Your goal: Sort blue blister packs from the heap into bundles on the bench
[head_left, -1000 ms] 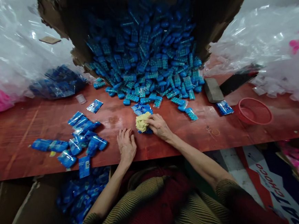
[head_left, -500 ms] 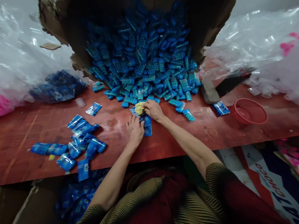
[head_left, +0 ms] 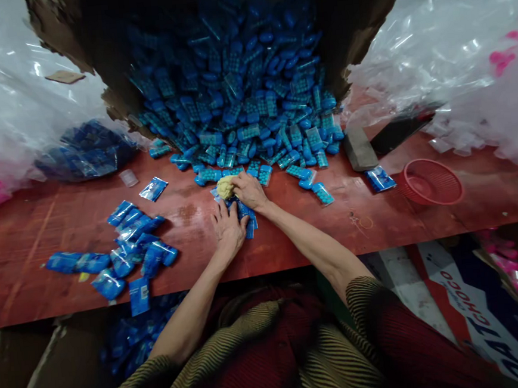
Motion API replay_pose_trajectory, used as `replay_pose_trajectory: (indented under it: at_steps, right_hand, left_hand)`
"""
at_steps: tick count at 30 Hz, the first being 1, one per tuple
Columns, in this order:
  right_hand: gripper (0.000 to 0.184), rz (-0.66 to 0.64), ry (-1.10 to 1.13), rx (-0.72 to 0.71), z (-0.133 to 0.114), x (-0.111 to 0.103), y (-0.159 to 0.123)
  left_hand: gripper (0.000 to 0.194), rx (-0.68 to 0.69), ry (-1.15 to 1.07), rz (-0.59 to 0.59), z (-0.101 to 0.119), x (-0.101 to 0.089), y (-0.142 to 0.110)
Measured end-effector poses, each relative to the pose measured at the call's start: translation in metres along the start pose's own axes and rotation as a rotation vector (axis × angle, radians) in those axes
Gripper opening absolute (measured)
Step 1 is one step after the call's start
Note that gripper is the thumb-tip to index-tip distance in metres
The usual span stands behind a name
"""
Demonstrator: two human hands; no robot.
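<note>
A crumpled yellow cloth (head_left: pixel 225 187) is gripped in the fingers of my right hand (head_left: pixel 248 192), low over the red table. Under and between the hands lies a blue printed packet (head_left: pixel 248 223), partly hidden by them. My left hand (head_left: pixel 230 229) lies palm down with its fingers spread, touching the packet's left side. Just beyond the hands spills a heap of small clear containers with blue caps and blue beads (head_left: pixel 252 108). Several filled blue packets (head_left: pixel 132 240) lie in a loose pile to the left.
A large torn cardboard box (head_left: pixel 62 30) holds the heap. On the right stand a grey block (head_left: pixel 359 149), a blue packet (head_left: pixel 380 179) and a red plastic basket (head_left: pixel 433 183). Clear plastic bags (head_left: pixel 446 65) flank both sides. A small clear cup (head_left: pixel 128 178) sits at left.
The view has shifted a little. My right hand and the yellow cloth have moved slightly left over the packet; the left hand's fingers are more spread.
</note>
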State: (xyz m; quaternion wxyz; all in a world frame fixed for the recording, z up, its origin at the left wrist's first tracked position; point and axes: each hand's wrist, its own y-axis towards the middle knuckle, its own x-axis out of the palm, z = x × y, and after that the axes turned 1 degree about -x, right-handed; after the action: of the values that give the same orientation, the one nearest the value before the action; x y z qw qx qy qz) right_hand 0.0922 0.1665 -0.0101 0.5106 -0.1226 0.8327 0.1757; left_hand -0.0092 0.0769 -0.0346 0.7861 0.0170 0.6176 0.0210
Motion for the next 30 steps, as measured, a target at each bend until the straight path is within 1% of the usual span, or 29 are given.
replay_pose_trajectory:
  at_steps: [2,3,5,7,9,11,12,14,16,18,20,22,24,25,27,30]
  right_hand:
    - [0.025,0.061,0.029,-0.053,0.0,-0.002,-0.005]
    - [0.024,0.07,0.037,-0.096,0.001,-0.001,-0.008]
    - [0.022,0.029,0.046,-0.16,0.004,0.0,-0.014]
    - [0.021,0.005,0.046,-0.154,0.007,0.001,-0.022]
    - [0.021,0.06,0.041,-0.126,0.008,0.0,-0.033]
    - [0.022,0.115,0.037,-0.148,0.009,-0.003,-0.049]
    - [0.022,0.107,0.035,-0.183,0.009,-0.004,-0.06]
    - [0.02,0.049,0.026,-0.244,0.009,-0.006,-0.079]
    - [0.019,-0.018,0.03,-0.298,0.01,-0.008,-0.088]
    - [0.019,-0.013,0.044,-0.297,0.011,-0.009,-0.08]
    - [0.02,0.043,0.055,-0.263,0.01,-0.011,-0.055]
    - [0.021,0.068,0.041,-0.225,0.007,-0.01,-0.024]
    - [0.021,0.049,0.005,-0.19,0.004,-0.007,0.004]
    - [0.021,0.029,-0.028,-0.169,0.003,-0.004,0.014]
    - [0.023,-0.009,-0.085,-0.143,0.003,0.003,0.025]
    - [0.024,-0.026,-0.106,-0.114,0.009,0.007,0.025]
  left_hand:
    - [0.056,0.031,-0.045,0.024,-0.002,0.0,-0.012]
    - [0.055,0.054,-0.063,0.027,-0.003,0.001,-0.02]
    - [0.054,0.097,-0.089,0.02,-0.001,0.002,-0.037]
    - [0.052,0.123,-0.112,0.02,0.003,0.004,-0.053]
    - [0.048,0.145,-0.14,0.044,0.008,0.005,-0.067]
    - [0.041,0.173,-0.19,0.109,0.009,0.003,-0.079]
    - [0.037,0.186,-0.223,0.156,0.008,0.002,-0.083]
    - [0.029,0.206,-0.297,0.251,0.004,-0.003,-0.091]
    - [0.024,0.178,-0.364,0.327,-0.004,-0.01,-0.093]
    - [0.025,0.103,-0.41,0.359,-0.012,-0.018,-0.086]
    - [0.028,0.014,-0.422,0.35,-0.02,-0.025,-0.066]
    - [0.033,-0.055,-0.385,0.327,-0.025,-0.029,-0.037]
    - [0.036,-0.134,-0.316,0.29,-0.03,-0.029,-0.002]
    - [0.037,-0.17,-0.284,0.235,-0.032,-0.027,0.014]
    - [0.038,-0.169,-0.243,0.086,-0.036,-0.02,0.041]
    - [0.044,-0.05,-0.199,0.013,-0.042,-0.01,0.066]
